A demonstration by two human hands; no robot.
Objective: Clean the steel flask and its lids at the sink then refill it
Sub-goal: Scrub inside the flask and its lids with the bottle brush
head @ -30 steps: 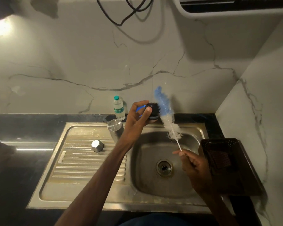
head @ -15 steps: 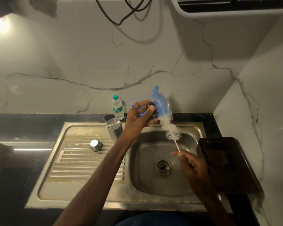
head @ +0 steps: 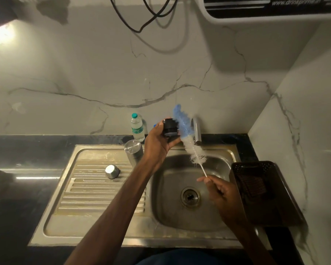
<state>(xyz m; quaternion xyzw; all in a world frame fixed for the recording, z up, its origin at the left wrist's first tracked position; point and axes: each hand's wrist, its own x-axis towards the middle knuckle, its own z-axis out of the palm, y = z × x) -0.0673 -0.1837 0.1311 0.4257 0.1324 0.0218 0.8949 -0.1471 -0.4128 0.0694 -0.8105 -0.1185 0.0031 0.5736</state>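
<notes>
Marble-walled kitchen corner. Gripping black lid in left hand fingers above sink; pinching bottle brush stem with right hand. Turned lid since a second ago, bristles now against its threaded side: lid scrubbing likely midway. Nearby, steel flask standing on drainboard.

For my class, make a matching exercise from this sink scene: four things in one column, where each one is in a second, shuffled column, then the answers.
Things
1. black lid
2. bottle brush
3. steel cap
4. plastic water bottle

Places
A. on the ribbed draining board
B. standing on the counter by the wall
C. held in the left hand
D. held by its thin handle in the right hand

Pairs: 1-C, 2-D, 3-A, 4-B
</notes>
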